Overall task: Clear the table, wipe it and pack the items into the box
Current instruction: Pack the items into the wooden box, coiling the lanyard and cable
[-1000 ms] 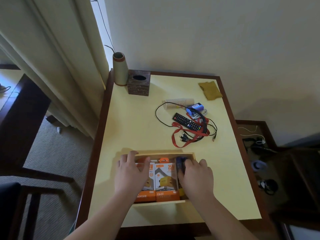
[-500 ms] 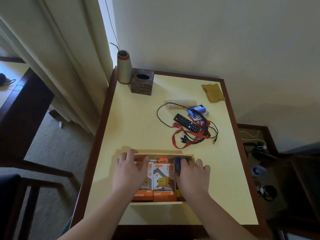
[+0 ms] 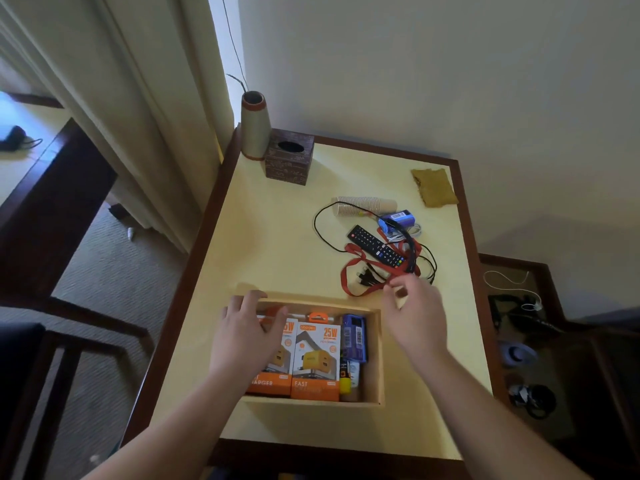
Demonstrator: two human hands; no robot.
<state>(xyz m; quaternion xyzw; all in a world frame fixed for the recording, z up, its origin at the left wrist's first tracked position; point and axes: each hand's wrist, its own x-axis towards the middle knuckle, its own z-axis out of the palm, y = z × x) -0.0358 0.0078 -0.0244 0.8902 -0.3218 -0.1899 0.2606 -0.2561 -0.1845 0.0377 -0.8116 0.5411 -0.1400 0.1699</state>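
A shallow wooden box (image 3: 375, 358) sits near the front of the yellow table (image 3: 277, 244). Inside it lie two orange charger packs (image 3: 315, 362), a dark blue pack (image 3: 354, 337) and a small yellow-capped item (image 3: 346, 381). My left hand (image 3: 244, 336) rests flat on the left charger pack, fingers over the box's far left rim. My right hand (image 3: 414, 313) hovers above the box's far right corner, fingers loose, holding nothing. Just beyond it lie a red lanyard (image 3: 360, 271), black cables (image 3: 322, 233), a black remote (image 3: 375, 245), a blue pack (image 3: 394, 220) and stacked paper cups (image 3: 363, 206).
A mustard cloth (image 3: 434, 187) lies at the far right corner. A brown tissue box (image 3: 290, 161) and a tall vase (image 3: 255, 124) stand at the far left corner. A wall runs behind, a curtain at left, dark chairs at left, a low shelf with cables at right.
My right hand has lifted off the items in the box and moved up and right toward the lanyard pile. The dark blue pack now shows uncovered. My left hand stays on the box.
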